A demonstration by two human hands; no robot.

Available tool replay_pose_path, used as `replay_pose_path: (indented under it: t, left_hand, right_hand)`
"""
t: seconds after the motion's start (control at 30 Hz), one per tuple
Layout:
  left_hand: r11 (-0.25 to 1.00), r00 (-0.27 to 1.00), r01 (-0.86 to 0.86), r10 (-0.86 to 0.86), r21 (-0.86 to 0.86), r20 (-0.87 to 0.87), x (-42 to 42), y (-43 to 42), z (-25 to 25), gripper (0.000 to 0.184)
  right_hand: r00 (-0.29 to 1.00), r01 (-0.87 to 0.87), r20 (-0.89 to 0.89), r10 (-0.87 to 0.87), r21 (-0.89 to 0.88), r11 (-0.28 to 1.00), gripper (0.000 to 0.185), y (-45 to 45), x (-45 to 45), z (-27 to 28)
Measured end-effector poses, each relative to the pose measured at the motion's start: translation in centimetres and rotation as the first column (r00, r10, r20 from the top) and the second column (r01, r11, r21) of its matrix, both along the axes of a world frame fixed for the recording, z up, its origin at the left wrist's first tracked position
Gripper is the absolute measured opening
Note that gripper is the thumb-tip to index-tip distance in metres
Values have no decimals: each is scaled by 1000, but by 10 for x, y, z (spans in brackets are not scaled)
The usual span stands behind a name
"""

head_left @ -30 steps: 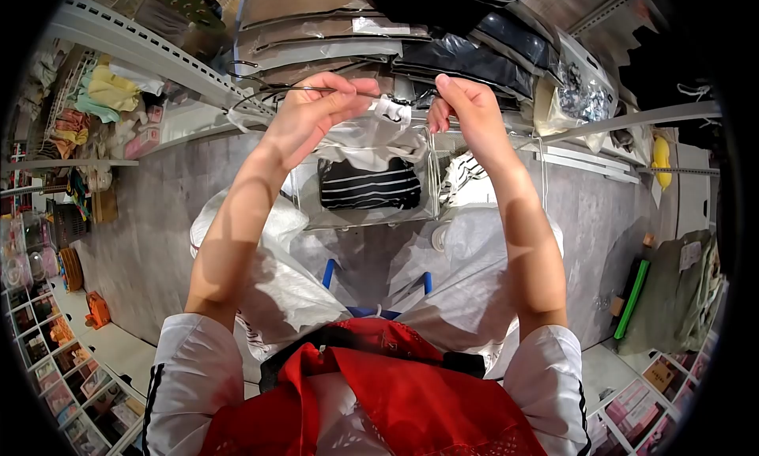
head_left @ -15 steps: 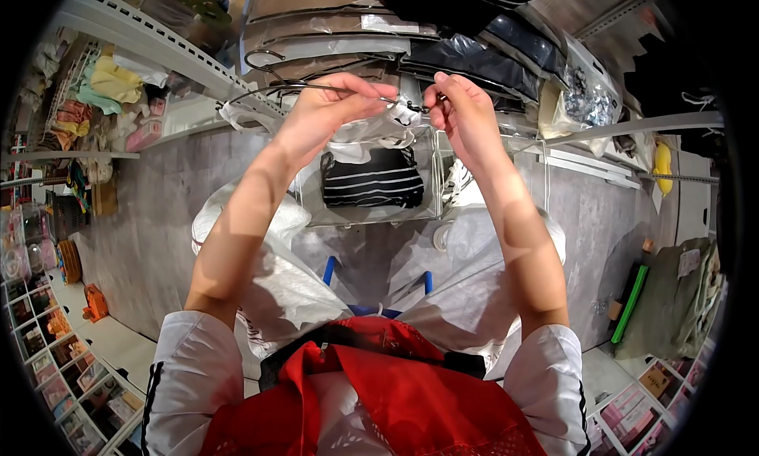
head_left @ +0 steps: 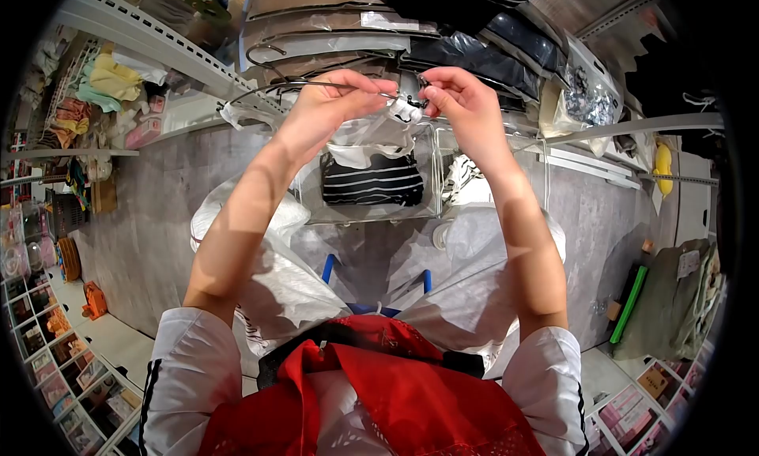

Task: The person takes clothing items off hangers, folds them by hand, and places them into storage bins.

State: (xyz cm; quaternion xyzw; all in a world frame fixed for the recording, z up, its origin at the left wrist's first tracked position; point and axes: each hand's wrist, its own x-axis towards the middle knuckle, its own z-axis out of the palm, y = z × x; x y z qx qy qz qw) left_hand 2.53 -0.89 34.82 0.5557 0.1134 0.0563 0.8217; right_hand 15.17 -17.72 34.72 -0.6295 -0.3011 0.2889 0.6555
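Observation:
My left hand (head_left: 336,104) pinches a thin dark wire hanger (head_left: 269,85), whose hook curls up at its left. From the hanger's right end hangs a pale, partly see-through item with a white clip-like piece (head_left: 405,111) marked in black. My right hand (head_left: 458,104) has its thumb and fingertips closed on a small dark part at that end, just right of the white piece. Below my hands a clear bin (head_left: 371,216) holds a folded black cloth with white stripes (head_left: 371,179). White cloth with black stripes (head_left: 462,179) lies in the compartment to its right.
Bagged brown and dark garments (head_left: 316,29) are stacked beyond my hands. A white shelf upright (head_left: 158,41) stands at the upper left, and a white rail (head_left: 648,125) crosses on the right. A blue metal frame (head_left: 427,282) shows between my legs.
My right fingers have closed on the dark part at the hanger's end. The hanger's left end has shifted slightly, and the pale item hangs a little lower.

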Motion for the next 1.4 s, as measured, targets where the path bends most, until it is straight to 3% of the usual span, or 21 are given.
replay_pose_path:
  t: [0.2, 0.3, 0.6, 0.8, 1.0, 1.2, 1.33, 1.4]
  left_hand:
    - [995, 999, -17, 12, -96, -52, 1, 1, -2, 4]
    - [989, 998, 2, -12, -147, -67, 2, 5, -6, 5]
    - [964, 989, 53, -86, -262, -116, 0, 11, -8, 4]
    - [967, 983, 69, -109, -245, -151, 1, 7, -5, 4]
    - [981, 981, 55, -88, -188, -171, 4, 6, -18, 5]
    - [995, 983, 31, -48, -94, -179, 6, 7, -17, 7]
    - [977, 942, 207, -213, -51, -259, 5, 1, 1, 22]
    - [915, 868, 403, -388, -16, -310, 1, -1, 6, 25]
  right_hand:
    - [897, -66, 424, 124, -149, 987, 16, -5, 7, 10]
    - [813, -84, 572, 113, -76, 994, 14, -4, 10, 10]
    - [791, -222, 568, 228, -82, 972, 12, -5, 7, 18]
    - [776, -258, 569, 273, -108, 960, 13, -7, 7, 15]
    - [573, -255, 761, 304, -187, 949, 12, -4, 9, 8]
    - [656, -185, 711, 254, -175, 967, 12, -1, 7, 8]
    - [800, 0, 596, 69, -115, 993, 16, -2, 17, 4]
    - [781, 79, 625, 0, -99, 992, 17, -1, 21, 5]
